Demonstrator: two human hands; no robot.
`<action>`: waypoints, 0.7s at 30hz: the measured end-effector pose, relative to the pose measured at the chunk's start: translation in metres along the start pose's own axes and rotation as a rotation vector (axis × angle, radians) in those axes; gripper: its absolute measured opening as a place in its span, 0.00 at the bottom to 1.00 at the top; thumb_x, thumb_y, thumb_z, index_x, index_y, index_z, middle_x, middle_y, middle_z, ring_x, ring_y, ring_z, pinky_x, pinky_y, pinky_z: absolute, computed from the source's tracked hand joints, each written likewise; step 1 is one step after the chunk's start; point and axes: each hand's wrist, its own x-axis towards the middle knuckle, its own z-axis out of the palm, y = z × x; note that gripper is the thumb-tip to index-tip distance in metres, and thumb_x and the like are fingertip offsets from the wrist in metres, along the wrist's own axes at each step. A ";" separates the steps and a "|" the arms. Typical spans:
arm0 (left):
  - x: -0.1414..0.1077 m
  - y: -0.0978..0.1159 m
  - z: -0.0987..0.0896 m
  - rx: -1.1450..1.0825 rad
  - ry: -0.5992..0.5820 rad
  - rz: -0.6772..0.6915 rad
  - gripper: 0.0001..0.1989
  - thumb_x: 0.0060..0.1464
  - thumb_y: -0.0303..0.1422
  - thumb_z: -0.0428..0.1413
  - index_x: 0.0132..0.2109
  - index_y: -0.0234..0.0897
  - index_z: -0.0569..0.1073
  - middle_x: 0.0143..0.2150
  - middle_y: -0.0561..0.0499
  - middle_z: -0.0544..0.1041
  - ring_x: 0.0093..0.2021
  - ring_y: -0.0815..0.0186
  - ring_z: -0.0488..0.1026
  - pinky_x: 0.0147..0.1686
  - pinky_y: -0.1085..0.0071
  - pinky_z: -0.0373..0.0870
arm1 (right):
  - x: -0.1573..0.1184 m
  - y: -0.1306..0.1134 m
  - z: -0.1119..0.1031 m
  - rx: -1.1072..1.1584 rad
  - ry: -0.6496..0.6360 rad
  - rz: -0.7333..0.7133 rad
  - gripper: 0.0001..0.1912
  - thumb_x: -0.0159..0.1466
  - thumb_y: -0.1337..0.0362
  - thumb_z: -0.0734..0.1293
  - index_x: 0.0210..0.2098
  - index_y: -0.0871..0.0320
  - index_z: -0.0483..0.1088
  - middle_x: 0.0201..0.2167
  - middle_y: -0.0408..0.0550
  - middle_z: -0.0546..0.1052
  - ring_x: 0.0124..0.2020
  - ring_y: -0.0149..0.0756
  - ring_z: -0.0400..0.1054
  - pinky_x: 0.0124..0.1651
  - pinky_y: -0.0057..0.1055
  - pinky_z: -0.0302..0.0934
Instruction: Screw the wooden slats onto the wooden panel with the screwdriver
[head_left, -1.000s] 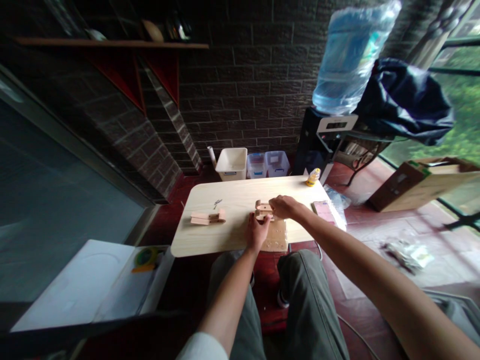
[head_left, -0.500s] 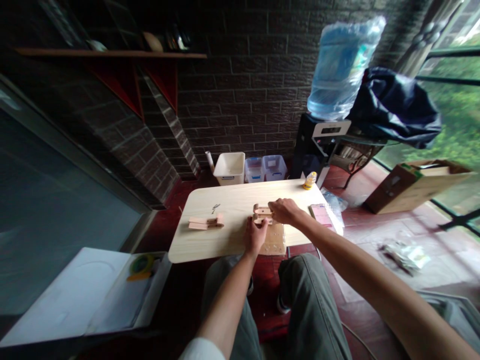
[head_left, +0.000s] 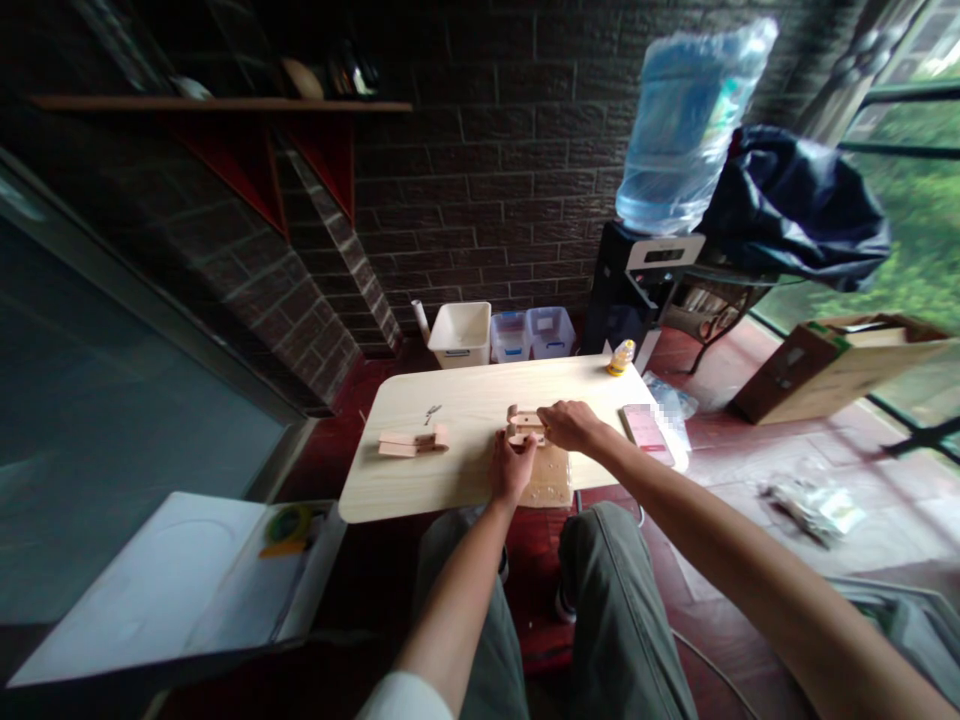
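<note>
A small light-wood assembly with rounded ends (head_left: 527, 421) lies on the pale table (head_left: 465, 395), partly over a brown board (head_left: 551, 480) at the near edge. My left hand (head_left: 514, 460) grips its near side, thumb and fingers around the wood. At its right end is my right hand (head_left: 568, 424), closed in a fist; whatever it holds is hidden behind the fingers. Farther left on the table sits another jointed wooden piece (head_left: 414, 442). Behind that piece lies a small pile of dark, thin bits (head_left: 432, 412), too small to name.
A yellow-capped bottle (head_left: 621, 358) stands at the far right corner, with a pink-and-white booklet (head_left: 646, 430) nearer. Bins (head_left: 460, 335) stand behind the table beside a water dispenser (head_left: 645, 270). An open white case (head_left: 172, 590) is at left, a cardboard box (head_left: 832, 370) at right.
The view has shifted slightly. Both hands stay at the wooden assembly in nearly the same pose; nothing else has visibly moved.
</note>
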 end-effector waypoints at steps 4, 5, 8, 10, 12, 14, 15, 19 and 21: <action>0.001 0.000 0.001 -0.003 0.000 -0.021 0.24 0.62 0.46 0.60 0.60 0.38 0.75 0.52 0.41 0.81 0.51 0.54 0.79 0.53 0.62 0.76 | 0.002 0.001 0.002 -0.001 0.009 -0.026 0.17 0.72 0.65 0.61 0.57 0.58 0.74 0.52 0.63 0.82 0.53 0.52 0.79 0.50 0.39 0.72; 0.001 -0.001 0.001 0.002 0.005 -0.020 0.24 0.62 0.46 0.60 0.60 0.38 0.75 0.52 0.41 0.81 0.51 0.54 0.79 0.53 0.62 0.76 | 0.003 0.000 0.002 -0.001 0.012 -0.029 0.17 0.72 0.65 0.62 0.57 0.58 0.74 0.52 0.63 0.82 0.53 0.52 0.79 0.50 0.39 0.72; 0.001 -0.002 0.002 0.022 0.006 -0.001 0.24 0.63 0.47 0.60 0.59 0.38 0.75 0.53 0.41 0.80 0.51 0.54 0.79 0.54 0.63 0.75 | 0.005 -0.001 0.002 0.000 0.019 -0.028 0.17 0.73 0.65 0.61 0.58 0.61 0.73 0.52 0.66 0.82 0.54 0.53 0.79 0.51 0.40 0.72; 0.001 -0.002 0.002 0.029 0.007 -0.001 0.25 0.62 0.48 0.59 0.59 0.37 0.75 0.53 0.40 0.80 0.51 0.54 0.80 0.53 0.63 0.75 | 0.007 -0.001 0.001 0.002 0.019 -0.024 0.18 0.73 0.65 0.62 0.58 0.62 0.73 0.52 0.67 0.81 0.54 0.53 0.79 0.51 0.40 0.72; 0.000 -0.003 0.002 0.035 0.011 -0.004 0.26 0.62 0.49 0.59 0.59 0.37 0.75 0.53 0.39 0.80 0.51 0.53 0.80 0.53 0.62 0.75 | 0.008 -0.002 0.000 0.006 0.014 -0.016 0.17 0.72 0.64 0.62 0.57 0.62 0.74 0.52 0.67 0.82 0.53 0.54 0.80 0.51 0.40 0.73; 0.000 -0.003 0.003 0.034 0.009 -0.007 0.26 0.62 0.50 0.59 0.60 0.37 0.74 0.53 0.40 0.80 0.51 0.54 0.80 0.53 0.62 0.75 | 0.008 -0.003 -0.002 0.011 0.009 -0.003 0.18 0.72 0.63 0.63 0.56 0.63 0.75 0.51 0.68 0.82 0.52 0.53 0.80 0.51 0.40 0.73; 0.001 -0.003 0.003 0.032 0.006 -0.007 0.26 0.62 0.49 0.59 0.60 0.38 0.74 0.52 0.40 0.80 0.51 0.54 0.80 0.53 0.62 0.75 | 0.009 -0.003 -0.002 0.014 0.008 0.004 0.18 0.72 0.62 0.64 0.56 0.63 0.75 0.51 0.69 0.82 0.52 0.53 0.80 0.51 0.40 0.73; 0.001 -0.001 0.002 0.023 -0.002 -0.017 0.25 0.62 0.48 0.58 0.59 0.36 0.75 0.52 0.39 0.80 0.52 0.53 0.80 0.53 0.61 0.75 | 0.010 -0.006 -0.002 0.022 0.010 0.026 0.20 0.70 0.61 0.67 0.57 0.65 0.75 0.52 0.71 0.81 0.53 0.55 0.80 0.53 0.42 0.73; 0.001 0.001 0.001 0.024 -0.003 -0.025 0.25 0.62 0.48 0.59 0.58 0.36 0.75 0.53 0.39 0.80 0.51 0.53 0.80 0.52 0.61 0.76 | 0.010 -0.006 -0.002 0.026 0.012 0.033 0.20 0.70 0.61 0.67 0.57 0.66 0.75 0.52 0.72 0.81 0.53 0.55 0.80 0.52 0.41 0.73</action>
